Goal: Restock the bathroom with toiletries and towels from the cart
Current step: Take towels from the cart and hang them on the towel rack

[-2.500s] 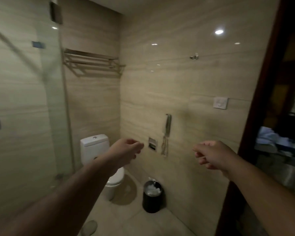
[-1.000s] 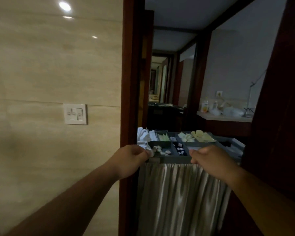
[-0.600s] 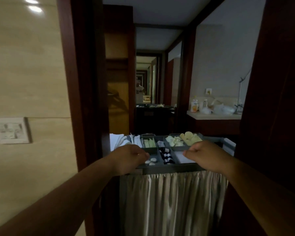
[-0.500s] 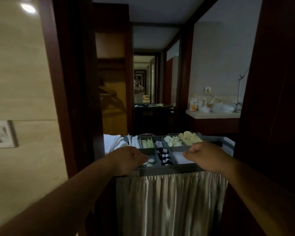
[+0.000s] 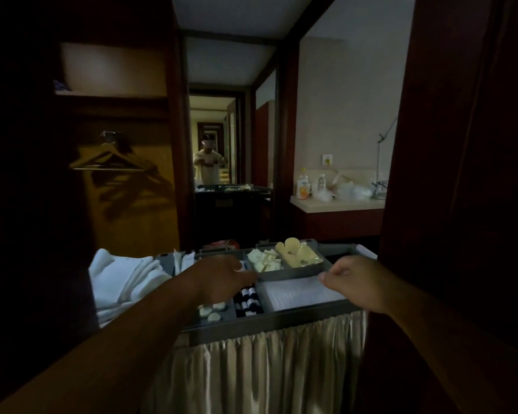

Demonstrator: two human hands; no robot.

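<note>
Hovering over the cart (image 5: 269,323), left hand (image 5: 222,277) is blurry so can't tell its grip, right hand (image 5: 358,282) loosely curled, empty.

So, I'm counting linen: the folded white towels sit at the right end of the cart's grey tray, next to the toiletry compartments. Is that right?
No. The folded white towels sit at the left end of the cart's grey tray, next to the toiletry compartments; the head view shows it.
</note>
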